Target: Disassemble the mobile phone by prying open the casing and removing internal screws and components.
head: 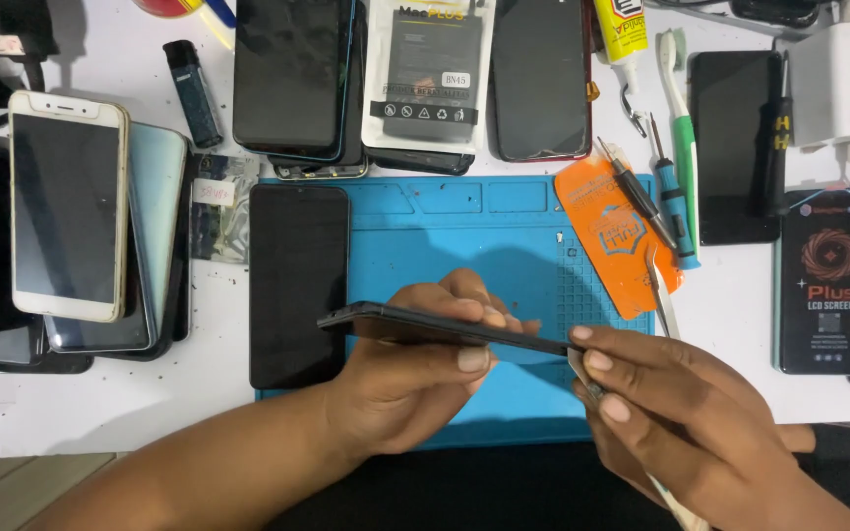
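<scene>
My left hand (415, 379) grips a thin dark phone (425, 325), held edge-on and nearly level above the blue work mat (445, 226). My right hand (656, 408) is at the phone's right end, its fingers pinching a small thin pale tool (582, 377) against that edge. Only a little of the tool shows between the fingers. A black phone (297, 280) lies flat on the mat's left side, just left of my left hand.
Stacked phones (66, 206) lie at the left. Phones (292, 79) and a battery packet (425, 74) line the back. An orange packet (610, 236), screwdrivers (671, 197), tweezers (659, 295), a toothbrush (683, 118) and a boxed screen (828, 280) sit at the right.
</scene>
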